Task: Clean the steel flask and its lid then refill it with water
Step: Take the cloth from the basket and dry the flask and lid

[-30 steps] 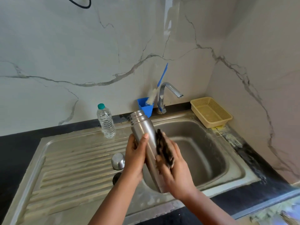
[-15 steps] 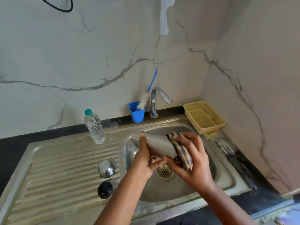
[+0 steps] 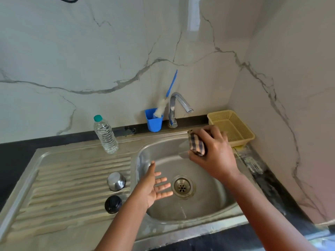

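Observation:
Over the back right of the sink basin (image 3: pixel 208 201), my right hand (image 3: pixel 215 153) grips a striped cloth (image 3: pixel 196 144). The steel flask (image 3: pixel 183 151) shows only as a faint, motion-blurred shape just left of that cloth, under my right fingers. My left hand (image 3: pixel 154 183) hovers palm up above the basin near the drain (image 3: pixel 182 186), fingers spread and holding nothing. On the ribbed drainboard (image 3: pixel 63 187) stand the flask's steel cap (image 3: pixel 116 181) and, in front of it, a black stopper (image 3: pixel 113 204).
A clear plastic water bottle (image 3: pixel 106 135) with a green cap stands at the drainboard's back edge. A blue cup (image 3: pixel 153 121) holding a bottle brush sits beside the tap (image 3: pixel 178 105). A yellow basket (image 3: pixel 233 126) fills the right corner by the wall.
My left hand has let go of the flask and dropped open toward the drain. My right hand has carried the cloth and flask up and to the right, toward the tap.

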Demonstrator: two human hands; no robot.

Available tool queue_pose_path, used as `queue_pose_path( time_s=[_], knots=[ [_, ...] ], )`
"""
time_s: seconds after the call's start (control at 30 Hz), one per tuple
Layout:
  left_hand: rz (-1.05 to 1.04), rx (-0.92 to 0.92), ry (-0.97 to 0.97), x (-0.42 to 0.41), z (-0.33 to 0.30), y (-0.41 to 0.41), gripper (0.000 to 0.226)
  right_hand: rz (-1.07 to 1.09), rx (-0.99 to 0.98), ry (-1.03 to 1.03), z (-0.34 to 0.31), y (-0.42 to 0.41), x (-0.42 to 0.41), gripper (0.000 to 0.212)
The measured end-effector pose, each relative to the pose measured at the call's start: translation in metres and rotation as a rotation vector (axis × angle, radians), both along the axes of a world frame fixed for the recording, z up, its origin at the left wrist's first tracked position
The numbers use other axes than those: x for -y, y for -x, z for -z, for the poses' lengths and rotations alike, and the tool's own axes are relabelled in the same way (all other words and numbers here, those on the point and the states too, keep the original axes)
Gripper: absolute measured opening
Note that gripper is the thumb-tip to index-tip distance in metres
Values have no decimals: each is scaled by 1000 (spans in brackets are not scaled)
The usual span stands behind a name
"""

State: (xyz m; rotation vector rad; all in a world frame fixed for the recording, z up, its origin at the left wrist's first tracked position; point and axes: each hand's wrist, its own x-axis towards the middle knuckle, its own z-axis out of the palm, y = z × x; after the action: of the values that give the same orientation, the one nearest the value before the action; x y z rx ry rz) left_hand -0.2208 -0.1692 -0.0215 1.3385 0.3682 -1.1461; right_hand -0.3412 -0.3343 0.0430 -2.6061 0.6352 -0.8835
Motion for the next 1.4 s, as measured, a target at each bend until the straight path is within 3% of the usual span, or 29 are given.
queue_pose_path(
  time_s=[0.17, 0.23, 0.33, 0.47, 0.57, 0.63, 0.7, 0.8, 0.9, 0.97, 1.03, 1.1, 1.27, 1.4],
  knots=[
    [1, -7, 74, -4, -2, 4, 68, -87, 82, -76, 4, -5, -5, 51],
    [-15, 12, 131, -6, -6, 4, 79, -141, 214, -258, 10, -6, -6, 50],
    [-73, 69, 246, -7, -17, 0, 81, -306, 384, -696, 21, -3, -9, 52],
    [-310, 112, 376, -12, -34, -2, 62, -378, 381, -852, 33, 0, -18, 52],
    [-377, 338, 393, -16, -36, 3, 63, -92, 405, -1303, 43, -8, -33, 65],
    [-355, 577, 411, -19, -36, 8, 68, 42, 398, -1659, 49, -17, -41, 61],
    [-265, 850, 413, -24, -35, 14, 70, 105, 382, -1851, 53, -24, -47, 54],
    [-84, 1280, 377, -33, -34, 21, 42, 209, 351, -1917, 65, -34, -47, 51],
    [137, 1690, 268, -34, -25, 23, 68, 267, 316, -1914, 73, -40, -48, 61],
    [195, 1806, 196, -35, -19, 23, 79, 345, 270, -1792, 74, -40, -48, 54],
    [149, 1715, 195, -43, -19, 19, 74, 437, 281, -1678, 77, -38, -46, 38],
    [22, 1629, 142, -59, -21, 7, 66, 514, 314, -1679, 84, -31, -43, 42],
    [-146, 1527, -242, -124, -26, -45, 73, 587, 384, -1722, 91, -18, -42, 41],
    [-165, 1389, -455, -178, -13, -80, 59, 583, 355, -1732, 93, -19, -49, 38]
  ],
)
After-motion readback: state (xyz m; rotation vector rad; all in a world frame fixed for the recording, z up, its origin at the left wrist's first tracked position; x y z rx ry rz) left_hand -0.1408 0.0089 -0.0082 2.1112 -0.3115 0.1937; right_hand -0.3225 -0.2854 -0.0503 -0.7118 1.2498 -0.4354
